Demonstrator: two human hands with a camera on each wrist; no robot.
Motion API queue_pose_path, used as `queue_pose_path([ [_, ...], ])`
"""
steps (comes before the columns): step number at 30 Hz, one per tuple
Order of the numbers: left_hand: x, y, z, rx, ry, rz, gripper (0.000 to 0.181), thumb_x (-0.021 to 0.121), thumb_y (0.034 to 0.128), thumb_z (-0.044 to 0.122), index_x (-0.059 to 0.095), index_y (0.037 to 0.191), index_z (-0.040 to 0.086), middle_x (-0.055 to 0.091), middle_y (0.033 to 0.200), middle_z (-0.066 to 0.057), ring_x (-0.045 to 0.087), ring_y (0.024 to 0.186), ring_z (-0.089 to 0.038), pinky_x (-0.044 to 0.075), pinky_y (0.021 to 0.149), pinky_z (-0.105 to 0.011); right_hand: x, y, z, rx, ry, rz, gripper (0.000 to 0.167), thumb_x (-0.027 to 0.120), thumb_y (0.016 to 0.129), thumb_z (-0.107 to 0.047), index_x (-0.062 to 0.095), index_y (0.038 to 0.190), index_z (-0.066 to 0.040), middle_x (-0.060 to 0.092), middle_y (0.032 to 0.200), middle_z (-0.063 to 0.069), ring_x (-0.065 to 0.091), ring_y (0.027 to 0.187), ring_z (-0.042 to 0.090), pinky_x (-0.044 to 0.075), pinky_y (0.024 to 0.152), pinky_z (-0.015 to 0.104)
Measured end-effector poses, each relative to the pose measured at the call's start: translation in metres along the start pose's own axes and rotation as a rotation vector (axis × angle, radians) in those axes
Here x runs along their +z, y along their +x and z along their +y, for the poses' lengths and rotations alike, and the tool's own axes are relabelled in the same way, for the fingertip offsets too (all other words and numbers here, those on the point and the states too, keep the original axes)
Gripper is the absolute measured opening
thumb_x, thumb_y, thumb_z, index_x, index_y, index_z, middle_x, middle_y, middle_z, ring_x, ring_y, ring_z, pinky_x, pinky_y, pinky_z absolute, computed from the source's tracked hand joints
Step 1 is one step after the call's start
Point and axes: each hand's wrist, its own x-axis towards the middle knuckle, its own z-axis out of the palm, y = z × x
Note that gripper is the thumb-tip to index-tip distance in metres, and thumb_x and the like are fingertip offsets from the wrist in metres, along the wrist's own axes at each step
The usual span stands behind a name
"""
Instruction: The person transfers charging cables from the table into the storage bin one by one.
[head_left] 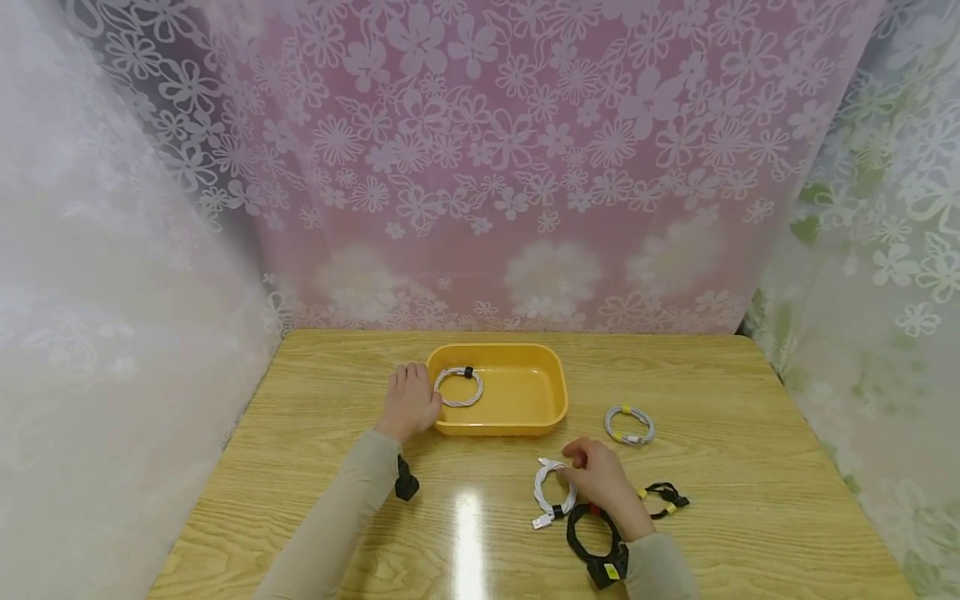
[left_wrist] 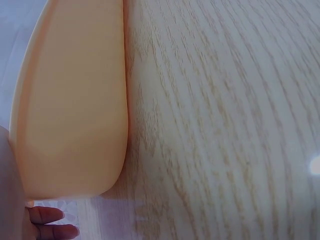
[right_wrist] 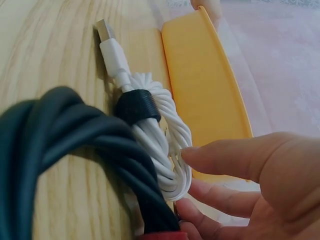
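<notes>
As we look down from the head view, there's one yellow tray (head_left: 525,404) just right of the left hand (head_left: 408,404), which grips its end rim with the thumb over it. Five coiled cables in all: one white cable in the tray (head_left: 461,404) beside that hand, and four around the right hand (head_left: 600,479). Just left of it, a loose white cable (head_left: 539,492); beyond it, one grey cable (head_left: 636,439); to its right, a thin black cable (head_left: 677,499); below it, a thick black cable (head_left: 572,537).

Over to the left wrist: two of that hand's fingers show past the tray's end.

And on the right wrist, thumb and fingers stand apart, the thumb tip touching the loose white coil! One plug, one black strap, and one red band (right_wrist: 162,236) near the fingers.
</notes>
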Motion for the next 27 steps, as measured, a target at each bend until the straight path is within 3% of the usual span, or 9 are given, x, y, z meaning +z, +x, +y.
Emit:
queue_pose_path([
  [10, 0.0010, 0.0002, -0.0010, 0.010, -0.006, 0.024, 0.024, 0.045, 0.0975, 0.021, 0.047, 0.105, -0.001, 0.048, 0.107, -0.021, 0.042, 0.102, -0.038, 0.033, 0.096, -0.050, 0.0004, -0.0014, -0.0041, 0.024, 0.014, 0.003, 0.016, 0.072, 0.076, 0.002, 0.068, 0.092, -0.003, 0.053, 0.070, 0.002, 0.046, 0.061, 0.015, 0.038, 0.054, 0.028],
  [27, 0.0017, 0.0002, -0.0003, 0.012, 0.000, 0.017, 0.024, 0.045, 0.0987, 0.022, 0.047, 0.105, -0.001, 0.048, 0.107, -0.021, 0.042, 0.101, -0.037, 0.033, 0.095, -0.049, 0.0033, -0.0021, -0.0031, 0.051, -0.013, 0.039, 0.011, 0.074, 0.078, 0.000, 0.071, 0.087, -0.006, 0.059, 0.071, 0.000, 0.051, 0.065, 0.015, 0.043, 0.059, 0.031],
])
